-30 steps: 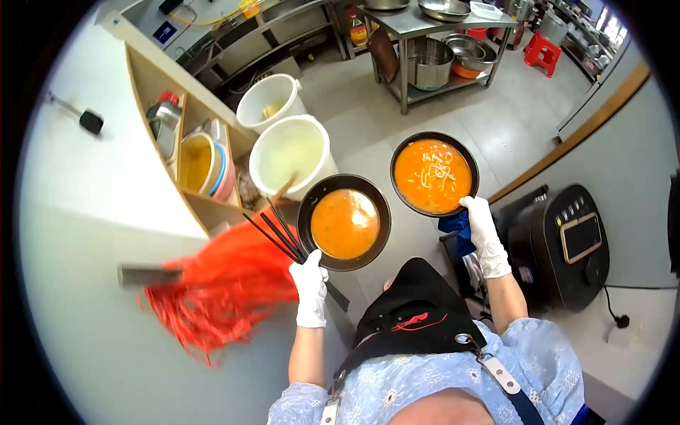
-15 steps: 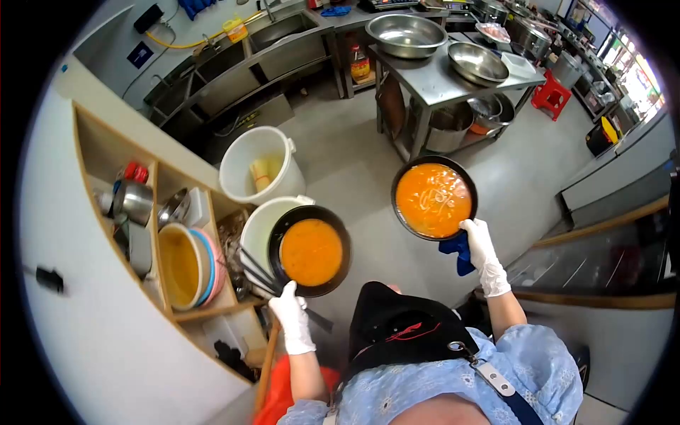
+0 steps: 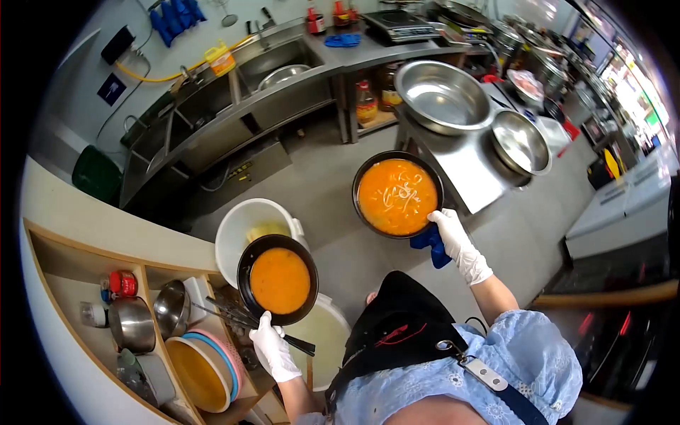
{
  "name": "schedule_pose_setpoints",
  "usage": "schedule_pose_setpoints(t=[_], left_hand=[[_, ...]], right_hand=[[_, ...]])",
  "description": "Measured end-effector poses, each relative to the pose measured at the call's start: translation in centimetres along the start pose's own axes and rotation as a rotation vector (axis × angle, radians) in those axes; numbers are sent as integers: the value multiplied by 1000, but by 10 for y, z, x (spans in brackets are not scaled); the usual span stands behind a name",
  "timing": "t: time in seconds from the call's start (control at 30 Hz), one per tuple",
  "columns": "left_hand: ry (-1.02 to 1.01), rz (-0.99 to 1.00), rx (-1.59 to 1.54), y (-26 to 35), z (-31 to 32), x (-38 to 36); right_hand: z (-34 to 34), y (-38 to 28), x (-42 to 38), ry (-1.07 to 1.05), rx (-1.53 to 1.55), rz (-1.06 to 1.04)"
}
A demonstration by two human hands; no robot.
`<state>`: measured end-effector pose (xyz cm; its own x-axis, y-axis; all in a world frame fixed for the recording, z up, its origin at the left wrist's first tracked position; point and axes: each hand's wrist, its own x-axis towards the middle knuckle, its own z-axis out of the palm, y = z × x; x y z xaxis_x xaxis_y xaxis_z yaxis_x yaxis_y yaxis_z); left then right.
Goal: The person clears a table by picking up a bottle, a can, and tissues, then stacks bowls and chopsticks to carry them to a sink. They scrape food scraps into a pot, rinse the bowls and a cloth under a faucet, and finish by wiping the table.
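My left hand (image 3: 275, 348), in a white glove, is closed on the near rim of a black bowl (image 3: 243, 275) of orange soup (image 3: 280, 280). A long dark utensil, perhaps tongs, lies across under that bowl, its black handle (image 3: 301, 345) passing by my fingers. Out to the right, my gloved right hand (image 3: 455, 244) grips a second, fuller black bowl (image 3: 355, 191). White strips float on its orange soup (image 3: 397, 209). Bunched between this hand and the bowl is a blue cloth (image 3: 433, 248). Both bowls are held roughly level above the floor.
Two white buckets (image 3: 234, 216) stand below the left bowl. A shelf unit (image 3: 145, 297) with pots and basins (image 3: 198, 372) is at my left. Ahead is a steel table (image 3: 467, 166) carrying two metal basins (image 3: 443, 99). Sinks (image 3: 283, 60) line the back wall; grey floor (image 3: 319, 170) lies between.
The view has swung right and moved nearer the sinks and steel table. Both bowls remain held; the left one now hangs over the gap between the white buckets.
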<state>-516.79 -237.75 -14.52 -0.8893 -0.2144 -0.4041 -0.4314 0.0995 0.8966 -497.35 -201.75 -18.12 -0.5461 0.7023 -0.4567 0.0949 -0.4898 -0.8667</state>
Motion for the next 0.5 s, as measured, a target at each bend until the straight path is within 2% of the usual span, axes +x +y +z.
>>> schedule_pose_setpoints(t=[0.1,0.17,0.2,0.33,0.4,0.43,0.5], left_hand=[[38,4,-65,17,45,58],[17,5,-116,35,79,82],[68,23,-149,39,95,97],[224,-6,-214,71,137,158],[205,-11,-225,92,159,183],[233,-16,-246,103,170,198],[239,-41,-257,119,182,225]], right_hand=[[47,-56,57,-1,-79,72],[58,-50,132,9,-125,27],[71,-54,161,24,-180,-11],[148,-98,249,-163,-138,75],[193,-123,286,-86,-158,73],[211,-133,310,-115,-178,71],[242,-147,354,-315,-214,107]])
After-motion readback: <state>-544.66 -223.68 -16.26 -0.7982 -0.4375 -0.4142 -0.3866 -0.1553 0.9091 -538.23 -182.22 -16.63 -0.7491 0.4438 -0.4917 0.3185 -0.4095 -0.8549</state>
